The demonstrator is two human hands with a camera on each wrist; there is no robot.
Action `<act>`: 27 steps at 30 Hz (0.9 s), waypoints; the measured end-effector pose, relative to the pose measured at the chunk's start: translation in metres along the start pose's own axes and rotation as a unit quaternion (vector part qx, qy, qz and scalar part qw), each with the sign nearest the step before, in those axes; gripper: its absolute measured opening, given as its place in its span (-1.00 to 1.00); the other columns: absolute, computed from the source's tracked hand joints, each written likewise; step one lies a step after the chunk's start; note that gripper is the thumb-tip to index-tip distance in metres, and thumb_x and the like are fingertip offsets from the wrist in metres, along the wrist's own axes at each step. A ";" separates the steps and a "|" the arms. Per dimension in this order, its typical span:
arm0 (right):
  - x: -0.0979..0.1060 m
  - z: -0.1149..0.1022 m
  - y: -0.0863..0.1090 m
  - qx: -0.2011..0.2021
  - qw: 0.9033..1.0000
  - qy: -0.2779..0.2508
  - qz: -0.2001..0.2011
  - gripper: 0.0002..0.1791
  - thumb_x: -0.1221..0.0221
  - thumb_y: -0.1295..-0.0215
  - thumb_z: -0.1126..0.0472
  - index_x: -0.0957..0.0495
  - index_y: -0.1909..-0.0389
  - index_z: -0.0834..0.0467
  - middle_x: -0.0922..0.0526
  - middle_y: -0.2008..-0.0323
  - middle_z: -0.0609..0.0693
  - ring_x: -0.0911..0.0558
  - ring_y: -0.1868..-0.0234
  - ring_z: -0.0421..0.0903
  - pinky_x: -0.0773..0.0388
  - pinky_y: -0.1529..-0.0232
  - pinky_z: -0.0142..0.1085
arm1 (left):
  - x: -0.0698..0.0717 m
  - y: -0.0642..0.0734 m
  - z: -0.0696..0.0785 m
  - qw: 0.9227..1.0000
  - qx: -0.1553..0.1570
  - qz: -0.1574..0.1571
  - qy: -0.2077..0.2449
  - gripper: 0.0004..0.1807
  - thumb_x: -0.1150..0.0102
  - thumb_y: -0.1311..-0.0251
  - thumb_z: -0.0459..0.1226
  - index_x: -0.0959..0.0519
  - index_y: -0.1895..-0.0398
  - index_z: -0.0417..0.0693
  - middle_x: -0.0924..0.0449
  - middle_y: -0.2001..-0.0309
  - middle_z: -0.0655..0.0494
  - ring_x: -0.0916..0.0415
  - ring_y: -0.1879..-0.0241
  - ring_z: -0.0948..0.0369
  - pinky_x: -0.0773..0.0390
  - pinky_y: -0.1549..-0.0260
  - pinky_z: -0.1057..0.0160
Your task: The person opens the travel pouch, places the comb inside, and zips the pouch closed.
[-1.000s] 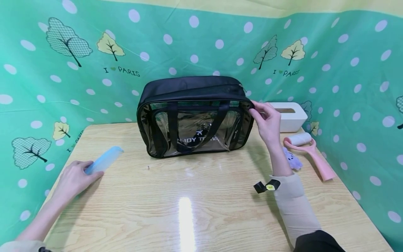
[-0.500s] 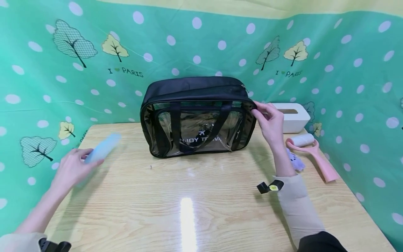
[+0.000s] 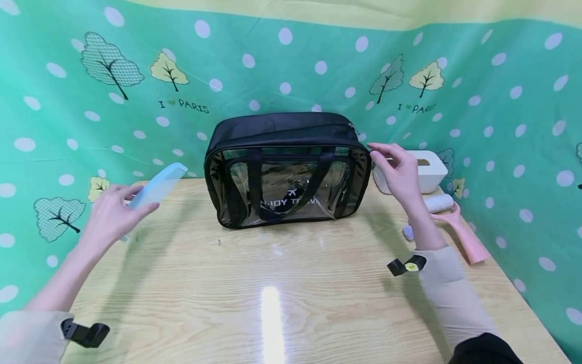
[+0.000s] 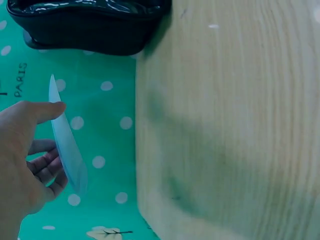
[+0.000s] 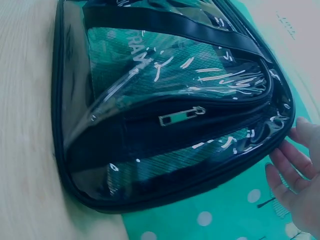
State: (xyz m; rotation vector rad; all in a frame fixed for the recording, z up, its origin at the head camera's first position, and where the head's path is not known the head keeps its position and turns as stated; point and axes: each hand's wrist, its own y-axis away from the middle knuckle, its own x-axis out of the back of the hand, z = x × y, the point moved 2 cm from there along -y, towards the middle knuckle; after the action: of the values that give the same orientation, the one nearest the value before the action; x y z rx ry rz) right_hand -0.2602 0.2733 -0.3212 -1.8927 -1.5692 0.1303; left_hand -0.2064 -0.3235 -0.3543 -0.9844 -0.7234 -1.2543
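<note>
A translucent light blue comb is pinched between the thumb and fingers of my left hand, raised over the table's left side with its toothed end pointing up and right. The left wrist view shows the comb nearly edge-on. A black travel bag with a clear front panel and two black straps stands upright at the back of the table. My right hand is at the bag's upper right corner, fingers loosely bent. In the right wrist view, its fingertips lie right beside the bag's piped edge.
Behind my right hand stands a white tissue box. A pink-handled lint roller lies near the table's right edge, with a small purple item partly hidden by my forearm. A green dotted cloth hangs behind the wooden table.
My left hand has lifted the comb up and slightly right, from low over the table. My right hand has loosened from the bag's corner and shifted slightly right; the bag stays in place.
</note>
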 end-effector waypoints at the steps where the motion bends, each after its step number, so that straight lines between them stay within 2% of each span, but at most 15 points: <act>1: 0.001 -0.003 -0.002 0.003 1.000 0.002 -0.003 -0.68 -0.25 -0.45 0.21 -0.69 -0.14 0.21 -0.65 0.19 -0.37 -0.64 0.12 -0.39 -0.55 0.13 -0.58 | 0.002 -0.002 0.003 1.000 -0.001 0.001 0.001 -0.23 -0.28 -0.32 0.08 -0.46 -0.37 -0.33 -0.41 -0.20 -0.50 -0.38 -0.11 -0.33 -0.36 0.21 -0.18; 5: 0.005 -0.014 -0.012 0.017 1.000 0.022 -0.014 -0.68 -0.25 -0.46 0.18 -0.69 -0.16 0.15 -0.66 0.12 -0.36 -0.63 0.06 -0.37 -0.55 0.07 -0.58 | 0.012 -0.009 0.013 1.000 -0.007 0.010 -0.003 -0.24 -0.29 -0.31 0.05 -0.45 -0.35 -0.37 -0.40 -0.19 -0.49 -0.38 -0.07 -0.33 -0.36 0.23 -0.17; 12: 0.006 -0.040 -0.032 0.048 0.995 0.076 -0.033 -0.69 -0.24 -0.47 0.13 -0.70 -0.16 0.04 -0.63 0.13 -0.39 -0.63 0.06 -0.37 -0.54 0.03 -0.56 | 0.027 -0.022 0.033 0.999 -0.029 0.027 -0.010 -0.24 -0.32 -0.28 0.04 -0.47 -0.33 -0.37 -0.42 -0.19 -0.43 -0.34 -0.11 -0.31 -0.28 0.06 -0.27; 15: 0.003 -0.049 -0.042 0.055 0.993 0.096 -0.046 -0.68 -0.25 -0.46 0.12 -0.70 -0.17 0.03 -0.63 0.13 -0.37 -0.62 0.07 -0.40 -0.53 0.00 -0.56 | 0.033 -0.026 0.040 0.999 -0.037 0.034 -0.010 -0.25 -0.36 -0.25 0.00 -0.48 -0.32 -0.38 -0.43 -0.15 -0.41 -0.35 -0.07 -0.29 -0.31 0.08 -0.25; 20: -0.004 -0.062 -0.061 0.054 0.988 0.117 -0.080 -0.65 -0.24 -0.47 0.04 -0.68 -0.19 0.02 -0.68 0.08 -0.20 -0.60 0.05 -0.38 -0.54 -0.03 -0.50 | 0.040 -0.034 0.054 0.998 -0.053 0.041 -0.015 -0.25 -0.40 -0.23 -0.05 -0.47 -0.32 -0.40 -0.43 -0.14 -0.40 -0.37 -0.04 -0.26 -0.37 0.11 -0.22; 27: -0.013 -0.077 -0.082 0.037 0.984 0.104 -0.140 -0.61 -0.23 -0.47 -0.01 -0.65 -0.24 -0.02 -0.70 -0.02 -0.08 -0.61 0.01 -0.32 -0.55 -0.07 -0.48 | 0.047 -0.044 0.074 0.996 -0.080 0.036 -0.023 -0.25 -0.40 -0.22 -0.11 -0.45 -0.33 -0.44 -0.39 -0.21 -0.45 -0.31 -0.12 -0.31 -0.36 0.01 -0.28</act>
State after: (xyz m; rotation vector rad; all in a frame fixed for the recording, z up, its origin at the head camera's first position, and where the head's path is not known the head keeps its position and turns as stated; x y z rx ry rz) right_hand -0.2959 0.2333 -0.2219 -1.5555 -1.6418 -0.1273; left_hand -0.2353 -0.2777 -0.2725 -1.1643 -0.6250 -1.2448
